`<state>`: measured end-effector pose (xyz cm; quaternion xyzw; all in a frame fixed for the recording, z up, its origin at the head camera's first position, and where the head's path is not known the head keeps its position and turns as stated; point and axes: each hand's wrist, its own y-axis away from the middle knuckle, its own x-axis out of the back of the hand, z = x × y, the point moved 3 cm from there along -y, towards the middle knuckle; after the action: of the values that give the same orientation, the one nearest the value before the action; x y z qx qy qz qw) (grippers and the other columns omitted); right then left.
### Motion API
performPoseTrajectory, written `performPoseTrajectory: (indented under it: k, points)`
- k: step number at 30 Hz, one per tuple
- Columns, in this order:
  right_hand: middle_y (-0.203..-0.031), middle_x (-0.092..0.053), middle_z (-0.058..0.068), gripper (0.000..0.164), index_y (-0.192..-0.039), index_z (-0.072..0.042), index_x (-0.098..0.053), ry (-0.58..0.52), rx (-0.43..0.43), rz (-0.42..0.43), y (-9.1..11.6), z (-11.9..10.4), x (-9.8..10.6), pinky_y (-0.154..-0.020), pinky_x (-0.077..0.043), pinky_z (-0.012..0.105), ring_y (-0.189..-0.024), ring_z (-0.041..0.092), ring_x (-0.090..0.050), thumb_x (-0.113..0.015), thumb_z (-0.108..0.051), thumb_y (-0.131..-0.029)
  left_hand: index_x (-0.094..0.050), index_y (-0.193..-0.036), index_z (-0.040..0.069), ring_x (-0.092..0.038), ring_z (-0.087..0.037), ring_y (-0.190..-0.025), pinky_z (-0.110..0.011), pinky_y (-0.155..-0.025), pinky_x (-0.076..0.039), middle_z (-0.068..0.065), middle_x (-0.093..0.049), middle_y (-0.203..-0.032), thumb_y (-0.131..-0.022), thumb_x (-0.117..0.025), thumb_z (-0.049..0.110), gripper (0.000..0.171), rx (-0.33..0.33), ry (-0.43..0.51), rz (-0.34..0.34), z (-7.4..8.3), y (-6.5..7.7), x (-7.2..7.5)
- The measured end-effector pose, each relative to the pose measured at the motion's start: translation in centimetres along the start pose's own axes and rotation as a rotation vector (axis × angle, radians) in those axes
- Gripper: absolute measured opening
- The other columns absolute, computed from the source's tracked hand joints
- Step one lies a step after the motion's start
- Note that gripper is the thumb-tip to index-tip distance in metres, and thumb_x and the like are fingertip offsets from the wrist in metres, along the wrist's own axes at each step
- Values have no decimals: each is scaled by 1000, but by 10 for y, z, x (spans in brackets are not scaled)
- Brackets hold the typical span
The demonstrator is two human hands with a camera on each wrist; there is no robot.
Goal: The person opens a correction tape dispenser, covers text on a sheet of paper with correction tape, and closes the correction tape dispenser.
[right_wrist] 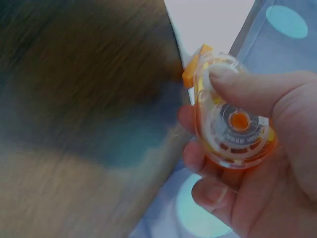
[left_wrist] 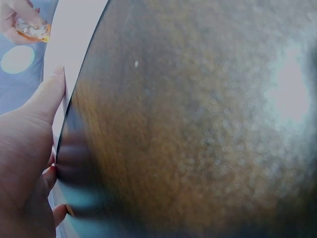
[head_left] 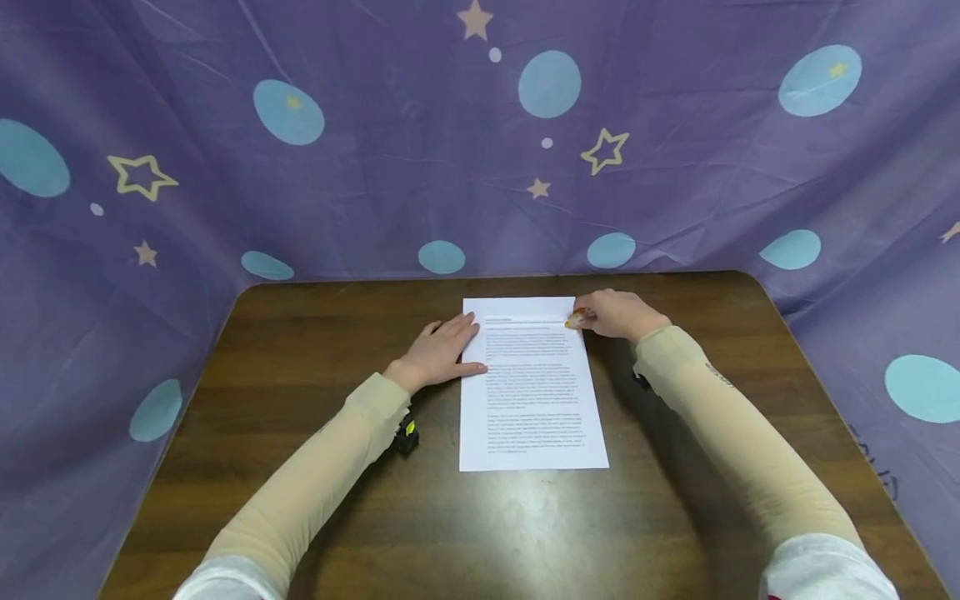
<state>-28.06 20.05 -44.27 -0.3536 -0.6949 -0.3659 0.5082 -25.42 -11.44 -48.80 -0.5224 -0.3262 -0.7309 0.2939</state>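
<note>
A printed sheet of paper [head_left: 528, 400] lies flat on the brown wooden table [head_left: 337, 517]. My left hand [head_left: 442, 352] rests on its left edge with the fingers spread and the thumb on the page; the left wrist view shows that thumb [left_wrist: 52, 91] on the white margin. In my right hand [head_left: 618, 315] is a correction tape dispenser [right_wrist: 230, 116], clear with orange parts, pinched between thumb and curled fingers. Its orange tip [right_wrist: 195, 64] is at the paper's upper right edge, near the top lines of text. Whether the tip touches the paper I cannot tell.
A purple curtain [head_left: 390, 192] with blue ovals and stars hangs behind the table and along both sides. Dark wrist devices are strapped under both forearms; the left one [head_left: 407, 433] shows more clearly. Light glares off the tabletop in front of the paper.
</note>
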Motion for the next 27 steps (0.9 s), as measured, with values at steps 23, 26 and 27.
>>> performPoseTrajectory:
  k: [23, 26, 27]
  points:
    - [-101, -73, 6, 18, -115, -9, -72, -66, 151, -8, -50, -80, 1, -83, -55, 44, -90, 22, -67, -73, -18, -100, -32, -163, 4, -18, -28, -160, -59, -125, -18, -14, -20, -173, -100, -59, 61, 89, 17, 6, -15, 2, -1, -1]
    - [-102, -74, 6, 16, -114, -9, -72, -70, 169, -15, -58, -88, -2, -82, -56, 43, -91, 22, -68, -72, -18, -100, -32, -163, 5, -17, -27, -160, -59, -125, -17, -13, -19, -173, -100, -59, 62, 89, 26, 5, -24, 2, 0, 0]
    - [-103, -74, 6, 16, -114, -9, -72, -72, 174, -16, -61, -90, -3, -82, -57, 42, -91, 22, -69, -72, -17, -100, -32, -163, 5, -17, -26, -160, -59, -125, -17, -12, -19, -173, -100, -59, 62, 89, 28, 5, -24, 2, 0, 1]
